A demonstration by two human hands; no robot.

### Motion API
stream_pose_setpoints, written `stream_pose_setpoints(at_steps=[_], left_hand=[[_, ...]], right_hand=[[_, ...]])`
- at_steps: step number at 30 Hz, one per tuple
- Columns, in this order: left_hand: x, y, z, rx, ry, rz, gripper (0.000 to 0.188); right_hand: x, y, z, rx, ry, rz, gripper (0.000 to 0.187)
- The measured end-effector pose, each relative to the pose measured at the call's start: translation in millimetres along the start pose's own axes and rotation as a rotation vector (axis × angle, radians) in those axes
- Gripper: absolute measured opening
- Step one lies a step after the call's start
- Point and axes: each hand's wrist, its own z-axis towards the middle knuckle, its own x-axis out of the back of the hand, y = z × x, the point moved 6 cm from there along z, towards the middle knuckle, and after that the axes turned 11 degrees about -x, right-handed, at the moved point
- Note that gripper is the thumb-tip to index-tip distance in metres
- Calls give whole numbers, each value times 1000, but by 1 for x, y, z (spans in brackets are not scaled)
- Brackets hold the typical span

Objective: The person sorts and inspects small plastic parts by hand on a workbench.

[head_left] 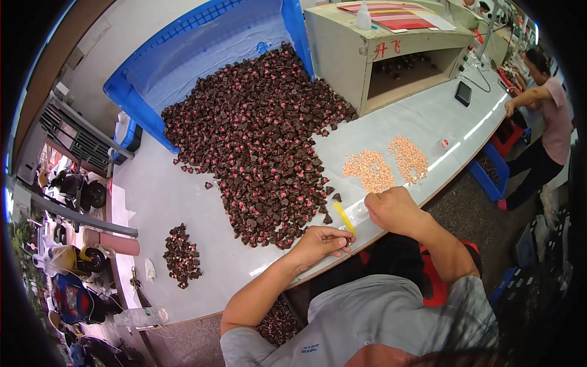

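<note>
My left hand [322,246] is at the table's near edge, thumb and fingertips pinched on a small dark piece [350,240]. A yellow strip [343,216] stretches away from just beside those fingertips; whether it is held or lies on the table I cannot tell. My right hand [392,211] is closed, a little to the right and just short of the beige pieces; anything in its fingers is hidden. Loose beige pieces lie in two patches, a left one [370,171] and a right one [408,160]. A big heap of dark brown pieces with pink-red spots [263,153] spreads to the left.
A blue crate [183,37] lies tipped toward me behind the heap. To its right stands a pale box-shaped housing [335,58] with an opening. A smaller dark pile [181,257] sits on the left. A black device [463,93] rests far right, near a co-worker in pink [553,122].
</note>
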Motion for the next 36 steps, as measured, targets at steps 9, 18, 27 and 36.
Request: stream_pose_setpoints(at_steps=[9, 18, 27, 36], left_hand=[[4, -4, 1, -7, 23, -82, 27], [6, -8, 1, 11, 67, -109, 27], [6, -4, -1, 7, 68, -91, 25], [6, -7, 0, -14, -12, -53, 23]], right_hand=[[8, -32, -17, -41, 90, 597, 11], [-6, -41, -23, -1, 142, 544, 10], [-15, -32, -17, -249, -133, 813, 15], [-33, -16, -23, -343, -192, 1101, 18]])
